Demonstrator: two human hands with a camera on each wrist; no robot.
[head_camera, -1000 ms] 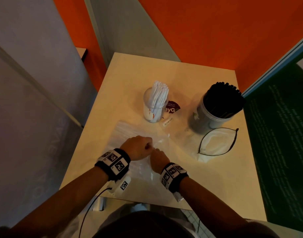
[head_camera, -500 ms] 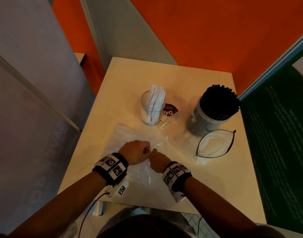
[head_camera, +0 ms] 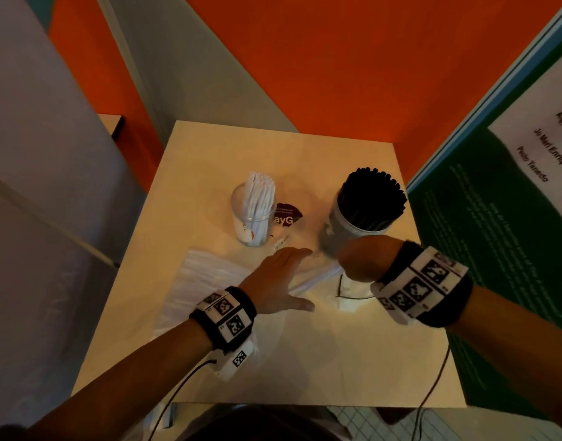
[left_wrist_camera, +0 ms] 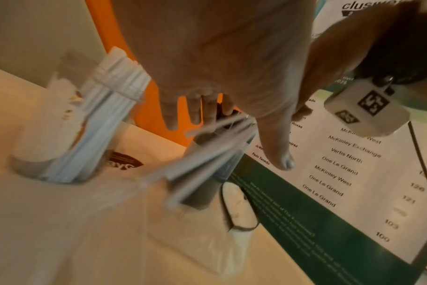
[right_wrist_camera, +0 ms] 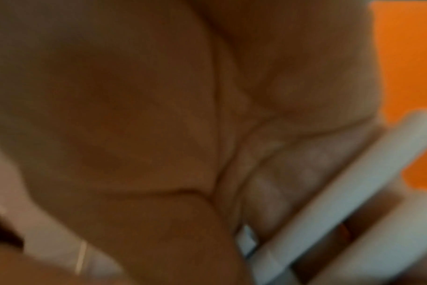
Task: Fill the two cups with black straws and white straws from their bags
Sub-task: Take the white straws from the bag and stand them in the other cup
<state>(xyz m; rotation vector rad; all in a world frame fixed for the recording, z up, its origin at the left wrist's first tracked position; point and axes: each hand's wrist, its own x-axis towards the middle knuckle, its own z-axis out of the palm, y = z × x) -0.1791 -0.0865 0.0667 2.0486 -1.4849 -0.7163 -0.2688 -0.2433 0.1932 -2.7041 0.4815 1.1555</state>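
A clear cup (head_camera: 252, 218) holds white straws (head_camera: 257, 195) at the table's middle. Right of it a larger cup (head_camera: 346, 227) is packed with black straws (head_camera: 372, 198). A clear plastic bag (head_camera: 203, 281) lies flat in front of the cups. My left hand (head_camera: 281, 276) lies on the bag with fingers straight and thumb spread. My right hand (head_camera: 362, 259) hangs above the table in front of the black-straw cup. It grips a bundle of white straws (head_camera: 318, 276), whose lower ends reach toward the bag. The right wrist view shows these white straws (right_wrist_camera: 354, 192) across its curled fingers.
A second bag with a black zip edge (head_camera: 348, 292) lies under my right wrist, partly hidden. A dark sticker (head_camera: 286, 214) and small labels sit between the cups. The light table (head_camera: 337, 361) is boxed in by an orange wall behind and a green poster board (head_camera: 496, 249) on the right.
Both hands were pinching at the bag's mouth. Now the right hand has lifted up and to the right with a bundle of white straws, and the left hand has flattened on the bag.
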